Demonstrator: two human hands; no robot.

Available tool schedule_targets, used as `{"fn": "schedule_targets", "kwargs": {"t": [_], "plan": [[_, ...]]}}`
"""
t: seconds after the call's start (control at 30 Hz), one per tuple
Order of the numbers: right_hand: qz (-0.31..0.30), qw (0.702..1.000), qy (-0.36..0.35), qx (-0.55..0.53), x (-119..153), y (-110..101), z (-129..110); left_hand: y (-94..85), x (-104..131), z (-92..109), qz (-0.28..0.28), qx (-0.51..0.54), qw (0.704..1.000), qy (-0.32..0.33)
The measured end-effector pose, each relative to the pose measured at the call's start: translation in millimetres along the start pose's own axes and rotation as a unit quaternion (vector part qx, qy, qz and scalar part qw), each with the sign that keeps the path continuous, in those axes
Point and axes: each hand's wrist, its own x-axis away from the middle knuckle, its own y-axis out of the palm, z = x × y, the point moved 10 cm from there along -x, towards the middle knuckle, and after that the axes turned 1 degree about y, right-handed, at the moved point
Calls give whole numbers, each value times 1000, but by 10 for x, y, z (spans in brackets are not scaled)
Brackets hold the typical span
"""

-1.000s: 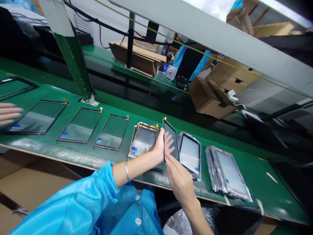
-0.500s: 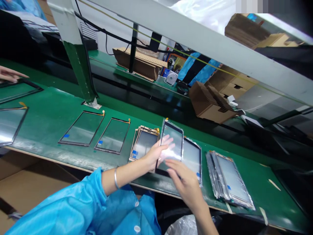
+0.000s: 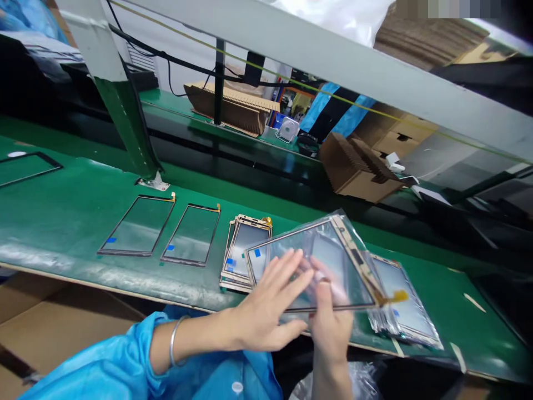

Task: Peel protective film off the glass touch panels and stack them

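- our left hand (image 3: 266,311) and right hand (image 3: 331,319) pinch the bagged touch panel (image 3: 308,261) mid-frame, fingers around its lower edge
- looks light, thin, fragile; slick bag, so we'd stick to edges, off the gold flex tail (image 3: 393,297)

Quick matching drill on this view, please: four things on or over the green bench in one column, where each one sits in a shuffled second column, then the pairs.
Things:
1. bagged panel
2. stack of panels
3. two single panels
4. cardboard stack

Places:
A. flat on the green bench, left of the stack
B. far ledge, behind the post
C. held over the bench between left hand and right hand
D. on the bench, partly under the held piece

Pairs: 1-C, 2-D, 3-A, 4-B
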Motion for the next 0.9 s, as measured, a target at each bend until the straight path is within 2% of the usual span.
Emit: {"fn": "schedule_targets", "kwargs": {"t": [0.03, 0.1, 0.13, 0.17, 0.2, 0.27, 0.3, 0.33, 0.37, 0.4, 0.43, 0.53, 0.57, 0.63, 0.73, 0.9], "plan": [[15, 999, 24, -35, -42, -90, 46, -110, 16, -76, 21, -12, 999, -23], [7, 994, 66, -81, -155, -183, 146, -320, 79, -374, 61, 37, 989, -127], [-5, 992, 89, -89, -211, -197, 210, -321, 127, -550, 50, 112, 974, -192], [-21, 990, 110, -86, -260, -187, 282, -223, 182, -687, 14, 221, 942, -252], [-38, 989, 127, -72, -298, -160, 356, -63, 241, -745, -35, 344, 890, -298], [-37, 993, 116, 5, -359, -148, 434, 204, 322, -667, -105, 556, 755, -332], [-10, 994, 74, 75, -377, -181, 396, 260, 334, -634, -104, 621, 702, -334], [26, 987, 12, 159, -364, -214, 295, 279, 338, -643, -82, 660, 667, -336], [54, 966, -62, 245, -309, -203, 156, 283, 342, -681, -51, 678, 649, -341], [54, 937, -132, 319, -218, -118, 26, 282, 356, -737, -19, 685, 637, -353], [16, 908, -189, 374, -108, 35, -53, 274, 374, -802, 15, 683, 630, -369], [-201, 841, -270, 424, 301, 544, -36, 213, 421, -953, 99, 665, 614, -413], [-243, 827, -280, 423, 416, 633, -26, 186, 420, -974, 118, 662, 610, -419], [-251, 819, -296, 422, 518, 685, -55, 154, 398, -977, 136, 670, 599, -417], [-229, 830, -315, 400, 524, 677, -111, 137, 373, -965, 148, 685, 587, -406], [-220, 822, -360, 382, 564, 699, -173, 136, 367, -953, 151, 688, 595, -387]]}}
